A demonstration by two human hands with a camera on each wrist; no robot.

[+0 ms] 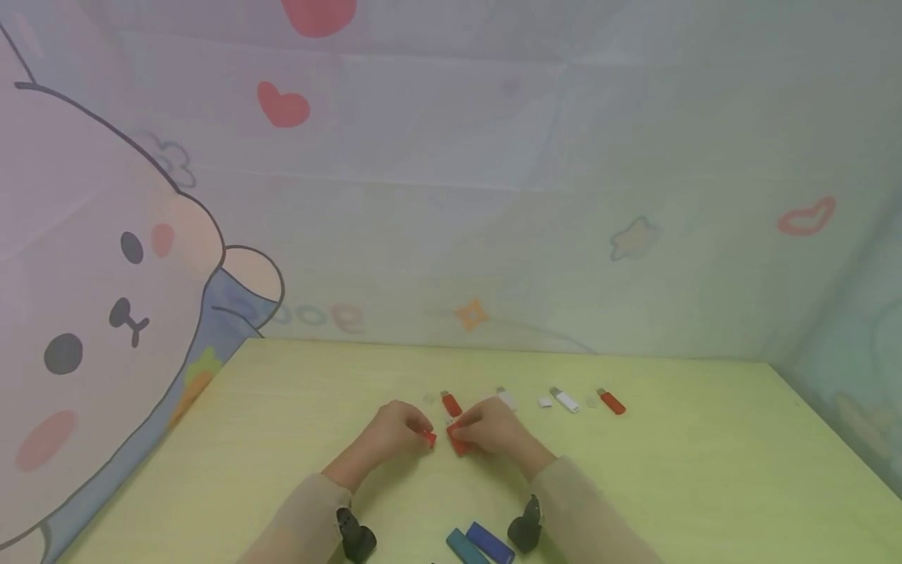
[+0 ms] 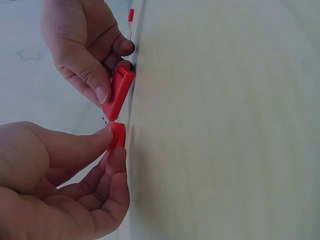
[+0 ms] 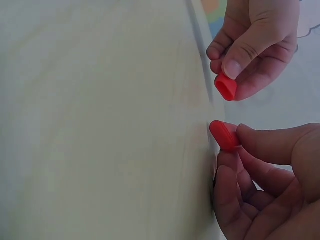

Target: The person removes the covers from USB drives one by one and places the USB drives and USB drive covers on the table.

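Observation:
My left hand (image 1: 400,429) pinches a small red cap (image 2: 117,136) between thumb and fingertips; its hollow mouth shows in the right wrist view. Across a short gap, my right hand (image 1: 496,427) pinches the body of a red USB stick (image 1: 458,440), its metal plug pointing away from me in the head view. Just beyond the hands lies another red USB stick (image 1: 451,404), uncapped. A white USB stick (image 1: 506,398) is partly hidden behind the right hand.
Farther right on the table (image 1: 705,439) lie a white cap (image 1: 545,403), a white USB stick (image 1: 565,400) and a red USB stick (image 1: 611,402). Pale clear caps (image 1: 591,402) sit among them. Near the front edge are a teal stick (image 1: 467,546) and a blue stick (image 1: 490,543).

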